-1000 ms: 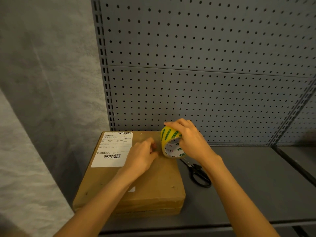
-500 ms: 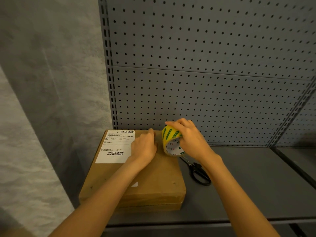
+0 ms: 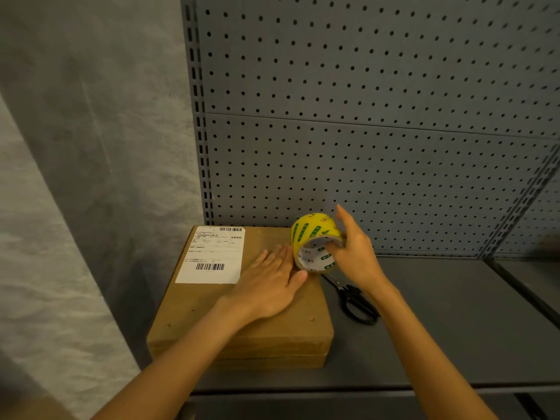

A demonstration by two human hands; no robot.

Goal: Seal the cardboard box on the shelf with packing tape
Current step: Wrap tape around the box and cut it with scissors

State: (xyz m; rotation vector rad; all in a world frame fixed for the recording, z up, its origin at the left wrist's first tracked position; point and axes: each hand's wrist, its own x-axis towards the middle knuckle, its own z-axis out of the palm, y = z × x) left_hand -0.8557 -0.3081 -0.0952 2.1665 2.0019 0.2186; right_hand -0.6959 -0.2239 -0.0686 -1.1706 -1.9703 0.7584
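head view:
box: cardboard box [image 3: 242, 298] lies on the shelf [image 3: 439, 322], at its left end.
left grip: left hand [image 3: 269, 283] flat, fingers straight, pressing the box top.
right grip: right hand [image 3: 354, 253] grasps the tape roll [image 3: 315, 241], standing on the box's far right corner, just beside the left fingertips.
scissors [image 3: 354, 298]: on shelf, right of box.

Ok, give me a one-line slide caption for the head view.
Left hand flat on the box, right hand holding the tape roll at its far edge; scissors alongside.
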